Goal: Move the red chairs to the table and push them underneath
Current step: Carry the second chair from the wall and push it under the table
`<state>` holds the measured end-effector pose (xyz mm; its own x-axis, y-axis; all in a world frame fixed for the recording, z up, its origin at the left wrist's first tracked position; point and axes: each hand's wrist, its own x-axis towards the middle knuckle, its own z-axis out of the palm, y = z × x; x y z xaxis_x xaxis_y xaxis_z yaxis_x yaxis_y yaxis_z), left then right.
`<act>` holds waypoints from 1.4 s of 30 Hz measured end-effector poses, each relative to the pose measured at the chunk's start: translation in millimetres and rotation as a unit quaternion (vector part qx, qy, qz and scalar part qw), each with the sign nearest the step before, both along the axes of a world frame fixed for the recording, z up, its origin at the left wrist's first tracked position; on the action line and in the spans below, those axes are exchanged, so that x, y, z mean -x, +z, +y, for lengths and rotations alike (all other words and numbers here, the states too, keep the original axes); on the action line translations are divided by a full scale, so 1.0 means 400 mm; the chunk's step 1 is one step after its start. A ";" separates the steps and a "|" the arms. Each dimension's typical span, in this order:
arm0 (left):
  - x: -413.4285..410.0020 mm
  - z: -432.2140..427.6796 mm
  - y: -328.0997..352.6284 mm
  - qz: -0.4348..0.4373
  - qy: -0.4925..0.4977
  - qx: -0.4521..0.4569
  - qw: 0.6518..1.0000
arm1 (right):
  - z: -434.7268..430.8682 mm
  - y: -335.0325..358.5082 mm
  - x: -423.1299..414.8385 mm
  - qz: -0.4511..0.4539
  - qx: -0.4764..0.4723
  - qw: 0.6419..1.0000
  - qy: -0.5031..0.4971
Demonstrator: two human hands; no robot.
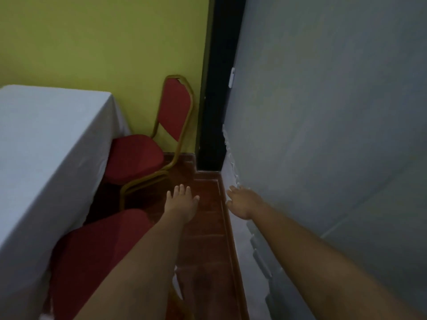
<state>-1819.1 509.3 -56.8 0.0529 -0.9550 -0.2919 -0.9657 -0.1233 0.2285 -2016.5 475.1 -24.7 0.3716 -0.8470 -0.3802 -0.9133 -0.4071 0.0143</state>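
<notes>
reaching for the far chair, hands empty

both hands were extended, fingers spread and holding nothing: left hand (182, 202) over the brown tiled floor (208, 227), right hand (242, 202) close along the grey wall (323, 135). the far red padded chair with gold metal frame (147, 144) stood by the yellow wall (104, 42), seat near the corner of the table draped in white cloth (46, 146). the near red padded chair (97, 250) sat with its seat partly under the cloth edge. judgement: best to grip the far backrest with both hands, square it to the table, then push straight so the legs clear the cloth.
</notes>
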 end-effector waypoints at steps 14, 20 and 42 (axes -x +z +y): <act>-0.194 -0.133 -0.038 0.019 0.227 -0.044 0.973 | -0.355 -0.068 -0.229 -0.002 -0.085 0.984 0.153; -0.211 -0.231 -0.025 0.012 0.247 -0.047 0.968 | -0.519 -0.073 -0.236 0.002 -0.079 0.983 0.168; -0.181 -0.736 -0.018 -0.013 0.154 -0.056 0.986 | -0.956 -0.082 -0.255 -0.011 -0.077 0.989 0.129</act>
<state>-1746.7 215.0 -64.2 0.3440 -0.8542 -0.3898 -0.8837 -0.4348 0.1731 -1914.6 92.8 -57.6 0.5768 -0.6557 -0.4872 -0.7783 -0.6222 -0.0841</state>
